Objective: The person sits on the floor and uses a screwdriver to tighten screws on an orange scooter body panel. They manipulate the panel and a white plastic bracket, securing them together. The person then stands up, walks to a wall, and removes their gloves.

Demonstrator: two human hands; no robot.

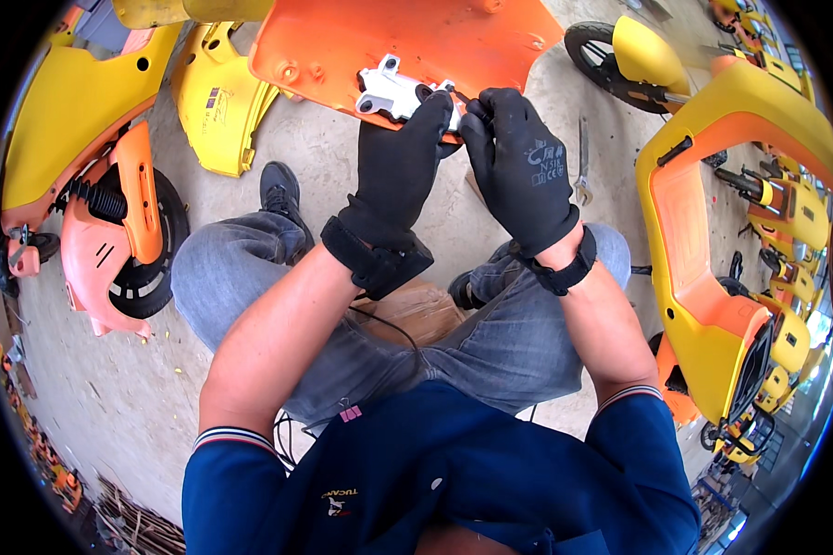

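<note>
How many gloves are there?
2: one on the left hand, one on the right hand, both by the white part.

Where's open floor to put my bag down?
Widest: mostly bare floor below the pink panel, left of the jeans. Narrower: a strip between the wrench and the yellow frame. Crowded: the orange panel, with left hand and right hand at its edge, and scooters along the right.

Yellow scooters [805, 220] and a wrench [583, 165] show a workshop.
</note>
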